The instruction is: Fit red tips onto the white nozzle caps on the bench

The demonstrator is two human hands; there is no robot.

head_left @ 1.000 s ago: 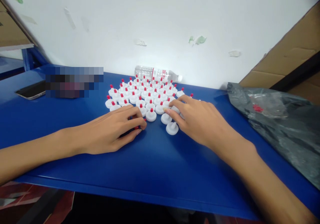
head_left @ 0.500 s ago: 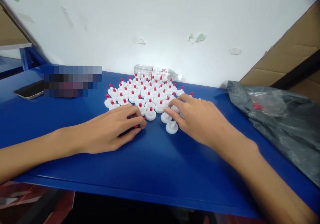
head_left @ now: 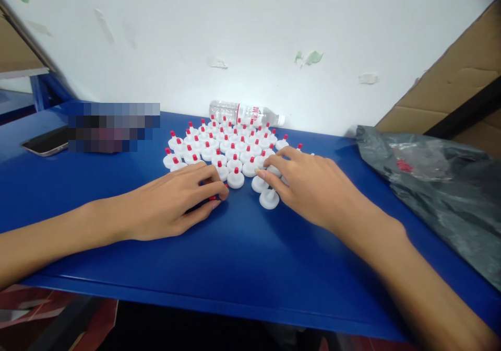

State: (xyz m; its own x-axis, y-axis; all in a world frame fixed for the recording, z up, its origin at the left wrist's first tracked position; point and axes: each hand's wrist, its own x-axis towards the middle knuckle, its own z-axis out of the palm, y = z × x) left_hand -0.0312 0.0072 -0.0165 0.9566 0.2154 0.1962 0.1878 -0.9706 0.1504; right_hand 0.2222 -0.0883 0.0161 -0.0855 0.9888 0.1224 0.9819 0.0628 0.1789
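Observation:
Many white nozzle caps (head_left: 235,179) stand upright in a cluster on the blue table, most with small red tips. My left hand (head_left: 183,197) rests at the cluster's front left. Its fingers curl toward the thumb around small red tip caps (head_left: 212,198), which are partly hidden. My right hand (head_left: 309,184) lies over the cluster's right side, palm down, with its fingers loosely apart. Its thumb and index fingertips are close to white nozzle caps without red tips. One bare nozzle cap (head_left: 269,199) stands just below the right thumb; others are partly covered by that hand.
A clear plastic bottle (head_left: 245,114) lies on its side against the wall. At the right, a dark grey plastic bag (head_left: 442,205) holds a clear bag (head_left: 426,163) with red pieces. A phone (head_left: 45,142) lies at the left beside a blurred-out patch. Cardboard (head_left: 446,74) leans at the right.

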